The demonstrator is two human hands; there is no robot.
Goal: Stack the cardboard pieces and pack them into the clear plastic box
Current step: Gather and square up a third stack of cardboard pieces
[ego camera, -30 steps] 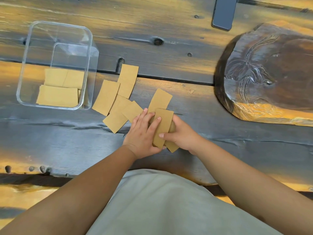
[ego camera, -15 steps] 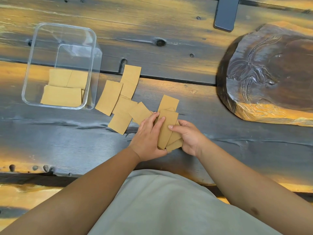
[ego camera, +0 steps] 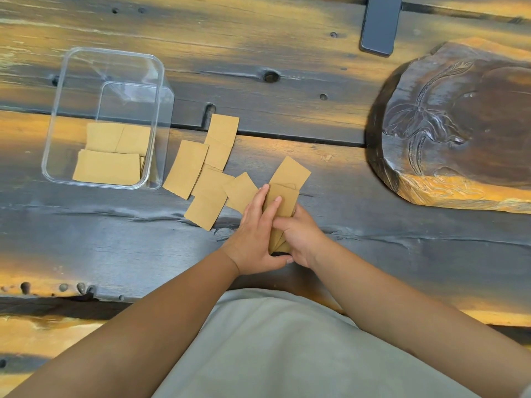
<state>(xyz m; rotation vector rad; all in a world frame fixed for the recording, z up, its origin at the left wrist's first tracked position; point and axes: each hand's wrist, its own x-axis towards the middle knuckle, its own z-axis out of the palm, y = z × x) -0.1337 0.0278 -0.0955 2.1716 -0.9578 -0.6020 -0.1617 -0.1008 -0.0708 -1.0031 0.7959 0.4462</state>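
Between my two hands stands a small stack of brown cardboard pieces (ego camera: 283, 201), held on edge on the table. My left hand (ego camera: 254, 234) presses its straight fingers against the stack's left face. My right hand (ego camera: 301, 235) grips the stack from the right, thumb on top. One loose piece (ego camera: 291, 172) lies just behind the stack. Several more loose pieces (ego camera: 201, 173) lie spread to the left. The clear plastic box (ego camera: 71, 116) stands at the far left with a few cardboard pieces (ego camera: 107, 165) flat on its bottom.
A carved dark wooden slab (ego camera: 459, 133) fills the right side of the plank table. A dark phone (ego camera: 379, 24) lies at the back edge. My grey-clothed lap is below the table's near edge.
Both hands have drawn the fanned pieces together into a tighter stack and closed in on it from either side; the loose pieces and box have not moved.
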